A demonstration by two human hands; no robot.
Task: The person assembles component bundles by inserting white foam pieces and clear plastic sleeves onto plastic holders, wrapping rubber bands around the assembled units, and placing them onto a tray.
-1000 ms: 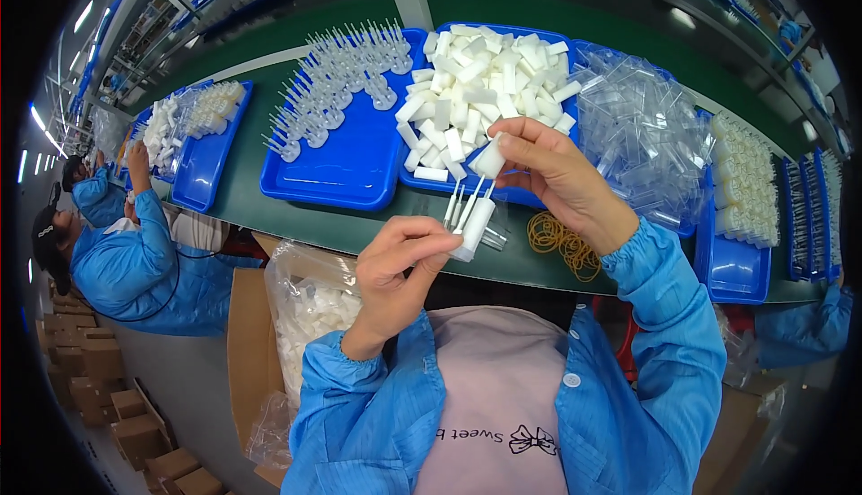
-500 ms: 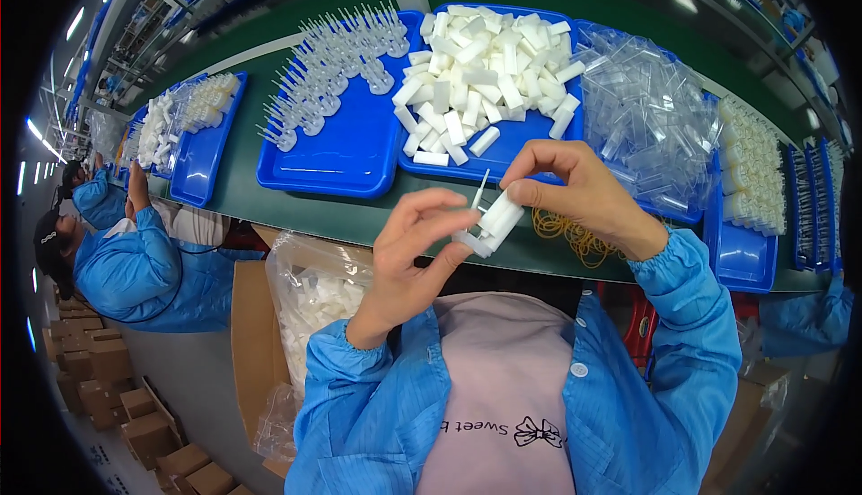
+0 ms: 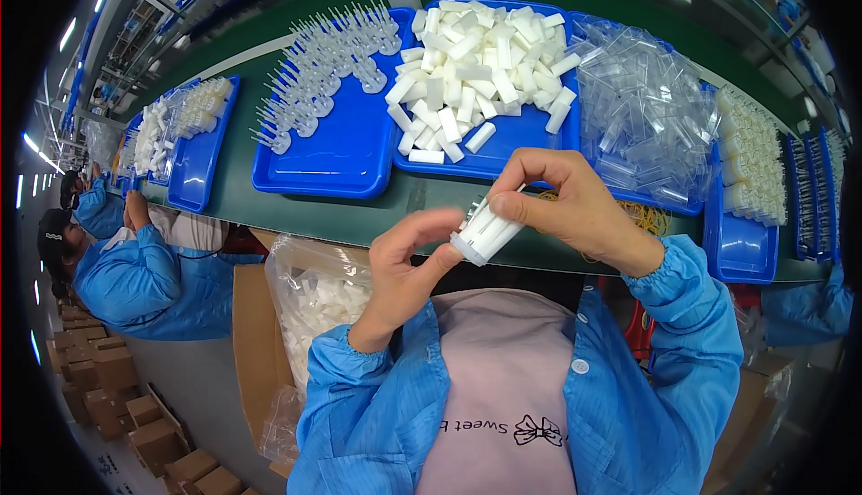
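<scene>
Head view, from the left: another person in a blue smock [image 3: 126,275] sits at the far left of the green counter [image 3: 409,199], near a small blue plastic tray [image 3: 199,158] of white pieces. Below the counter edge stands a brown cardboard box [image 3: 251,333] lined with a clear plastic bag holding white parts [image 3: 319,302]. Next along the counter lies a large blue plastic tray [image 3: 337,149] carrying rows of clear plastic needle-like tips [image 3: 328,55].

The left hand [image 3: 404,266] rises from its blue sleeve, thumb and forefinger curled toward the flanged base of a short white plastic tube [image 3: 485,233], touching it at the lower end; its grip is loosely pinching that base. The tube is held in the air just in front of the counter edge, tilted, with a thin stem at its upper end. The right hand [image 3: 575,212] has its grip pressed together on the upper part of the tube.

Behind the hands, a second blue tray [image 3: 503,158] holds a heap of white plastic tubes [image 3: 476,64]. To its right lies a pile of clear plastic sleeves [image 3: 642,105], then yellow rubber bands [image 3: 646,217], then a blue tray of small white capped pieces [image 3: 750,158].
</scene>
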